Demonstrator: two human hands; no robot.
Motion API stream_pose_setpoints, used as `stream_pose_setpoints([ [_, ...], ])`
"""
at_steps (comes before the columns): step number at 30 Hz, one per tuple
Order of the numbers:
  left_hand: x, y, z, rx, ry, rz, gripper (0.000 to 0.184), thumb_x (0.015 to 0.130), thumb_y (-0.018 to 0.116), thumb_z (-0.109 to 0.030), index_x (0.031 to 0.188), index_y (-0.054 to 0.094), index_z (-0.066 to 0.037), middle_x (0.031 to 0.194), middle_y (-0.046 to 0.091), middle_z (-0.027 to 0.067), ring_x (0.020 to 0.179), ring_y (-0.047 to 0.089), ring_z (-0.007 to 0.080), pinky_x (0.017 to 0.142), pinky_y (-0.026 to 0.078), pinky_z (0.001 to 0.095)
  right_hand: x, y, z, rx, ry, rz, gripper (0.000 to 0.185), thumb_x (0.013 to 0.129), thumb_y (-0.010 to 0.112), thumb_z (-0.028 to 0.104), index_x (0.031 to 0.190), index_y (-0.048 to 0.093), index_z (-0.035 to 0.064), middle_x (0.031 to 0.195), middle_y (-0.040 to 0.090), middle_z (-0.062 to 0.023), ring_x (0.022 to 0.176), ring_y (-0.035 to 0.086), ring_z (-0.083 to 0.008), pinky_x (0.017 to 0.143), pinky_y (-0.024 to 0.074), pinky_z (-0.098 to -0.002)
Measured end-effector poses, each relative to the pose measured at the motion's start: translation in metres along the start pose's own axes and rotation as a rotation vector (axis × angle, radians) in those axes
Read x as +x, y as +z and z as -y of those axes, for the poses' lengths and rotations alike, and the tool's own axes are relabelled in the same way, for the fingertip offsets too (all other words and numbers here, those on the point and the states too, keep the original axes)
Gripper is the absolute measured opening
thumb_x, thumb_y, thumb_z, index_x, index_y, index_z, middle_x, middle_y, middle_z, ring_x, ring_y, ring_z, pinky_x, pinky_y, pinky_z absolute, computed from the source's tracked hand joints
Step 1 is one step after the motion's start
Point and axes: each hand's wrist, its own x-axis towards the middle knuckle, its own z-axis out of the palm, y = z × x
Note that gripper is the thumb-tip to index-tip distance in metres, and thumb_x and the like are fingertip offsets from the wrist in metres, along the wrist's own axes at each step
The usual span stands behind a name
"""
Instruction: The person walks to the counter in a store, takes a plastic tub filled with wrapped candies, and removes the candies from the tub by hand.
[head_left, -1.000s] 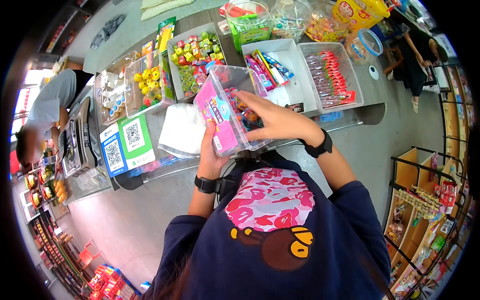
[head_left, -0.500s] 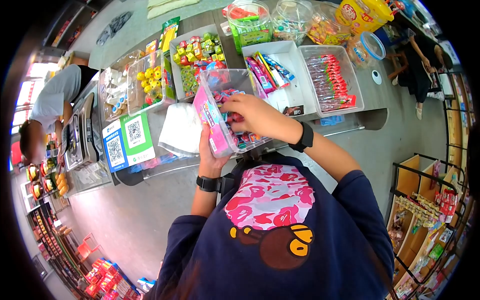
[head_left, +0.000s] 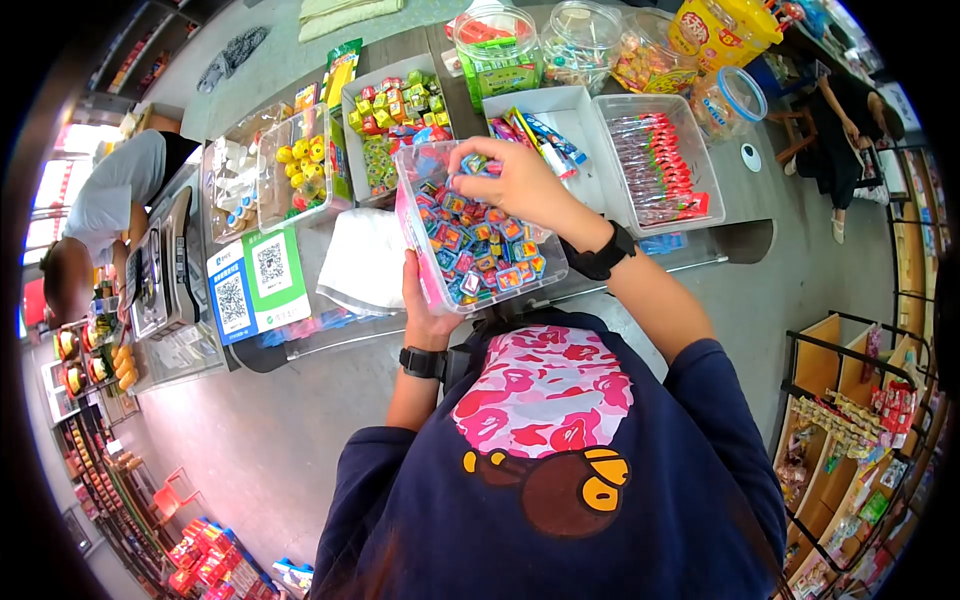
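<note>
My left hand point(head_left: 428, 318) holds a clear plastic box point(head_left: 552, 285) with a pink printed side, gripping it at the near left corner. Inside lie many small wrapped candies point(head_left: 485, 245) in blue, red and orange. Above the far part of the box is my right hand point(head_left: 530, 185), its fingers curled and thumb close to the fingertips. A few candies show between and behind those fingers; whether they are held or lie in the box is hard to tell. Both wrists wear black bands.
Behind the box stand a bin of yellow-green candies point(head_left: 365, 135), a white tray with colourful packets point(head_left: 545, 105) and a box of red-topped sticks point(head_left: 690, 207). Left are a white bag point(head_left: 362, 255) and a QR-code sign point(head_left: 290, 305). Clear jars point(head_left: 495, 45) line the back. A person point(head_left: 110, 190) stands left.
My right hand has lifted from among the candies to the box's far side, uncovering them. The box has tilted, so its contents face me more. My left hand still holds it.
</note>
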Motion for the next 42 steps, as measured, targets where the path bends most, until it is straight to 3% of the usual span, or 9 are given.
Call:
stream_pose_setpoints([
  [4,-0.006,-0.002,-0.004,-0.017,0.02,-0.001,0.071,0.096,0.047,-0.054,0.146,0.033,-0.007,0.144,0.045,0.014,0.128,0.047,0.0344,0.106,0.038,0.0544,-0.017,-0.034,0.011,0.163,0.134,-0.162,0.017,0.085,0.069,0.018,0.096,0.064,0.0054,0.086,0.069,-0.0007,0.078,0.062,-0.012,0.071,0.0486,-0.0303],
  [7,-0.008,-0.013,-0.007,0.152,0.118,-0.182,0.08,0.091,0.045,-0.064,0.148,0.033,-0.009,0.147,0.041,0.0157,0.131,0.043,0.0407,0.108,0.033,0.0597,-0.033,-0.057,-0.004,-0.169,0.116,-0.199,0.015,0.086,0.069,0.013,0.099,0.064,0.008,0.088,0.065,0.0011,0.077,0.058,-0.0065,0.064,0.0461,-0.0188],
  [9,-0.011,-0.016,-0.01,0.145,0.127,-0.165,0.079,0.092,0.044,-0.063,0.148,0.033,-0.009,0.146,0.042,0.0154,0.13,0.044,0.0399,0.107,0.035,0.0589,-0.044,-0.059,-0.017,-0.61,0.021,-0.021,0.02,0.084,0.068,0.012,0.102,0.063,0.0055,0.083,0.065,-0.0054,0.074,0.06,-0.0121,0.063,0.0487,-0.0254],
  [10,-0.011,-0.019,-0.011,0.154,0.167,-0.169,0.078,0.092,0.044,-0.063,0.147,0.033,-0.009,0.146,0.043,0.0151,0.13,0.044,0.0391,0.107,0.035,0.0582,-0.046,-0.056,-0.007,-0.585,0.11,0.105,0.023,0.08,0.067,0.01,0.101,0.062,0.0035,0.084,0.064,-0.013,0.076,0.064,-0.0239,0.068,0.0502,-0.0362],
  [14,-0.015,-0.019,-0.013,0.145,0.212,-0.194,0.075,0.093,0.041,-0.062,0.147,0.035,-0.01,0.145,0.045,0.0139,0.13,0.045,0.0369,0.109,0.034,0.0562,-0.051,-0.057,-0.028,-0.812,0.063,0.351,0.02,0.076,0.068,0.011,0.093,0.063,0.0029,0.088,0.065,-0.0166,0.088,0.062,-0.0362,0.078,0.0484,-0.0424],
  [24,-0.015,-0.001,-0.013,0.165,0.168,-0.1,0.074,0.093,0.047,-0.059,0.146,0.035,-0.008,0.144,0.045,0.0154,0.128,0.048,0.0355,0.105,0.039,0.0556,-0.052,-0.064,-0.042,-0.775,0.048,0.487,0.029,0.073,0.067,0.004,0.102,0.066,0.0046,0.1,0.066,-0.0153,0.099,0.061,-0.034,0.088,0.0477,-0.0404],
  [33,-0.012,0.013,-0.019,0.25,0.175,-0.016,0.072,0.094,0.054,-0.051,0.145,0.032,-0.005,0.142,0.045,0.0164,0.127,0.047,0.0344,0.105,0.039,0.053,-0.068,-0.063,0.06,-0.233,0.07,-0.113,0.029,0.087,0.063,0.006,0.116,0.062,0.0024,0.114,0.063,-0.0105,0.104,0.063,-0.0222,0.089,0.0517,-0.0322],
  [39,0.003,0.038,-0.013,0.17,0.124,0.106,0.068,0.094,0.055,-0.047,0.142,0.036,-0.003,0.136,0.051,0.0175,0.125,0.05,0.0347,0.104,0.041,0.0535,-0.055,-0.015,0.034,-0.678,-0.231,0.305,0.059,0.081,0.072,0.013,0.134,0.049,0.0,0.141,0.045,-0.0206,0.126,0.05,-0.0335,0.102,0.044,-0.0377],
  [42,0.01,0.051,-0.014,0.243,0.088,-0.005,0.059,0.095,0.055,-0.046,0.137,0.043,-0.007,0.126,0.058,0.0123,0.115,0.058,0.0287,0.1,0.045,0.0505,-0.04,-0.017,0.011,-0.641,-0.166,0.411,0.076,0.075,0.075,0.016,0.141,0.04,0.0001,0.15,0.03,-0.024,0.132,0.042,-0.0387,0.106,0.0395,-0.0399],
])
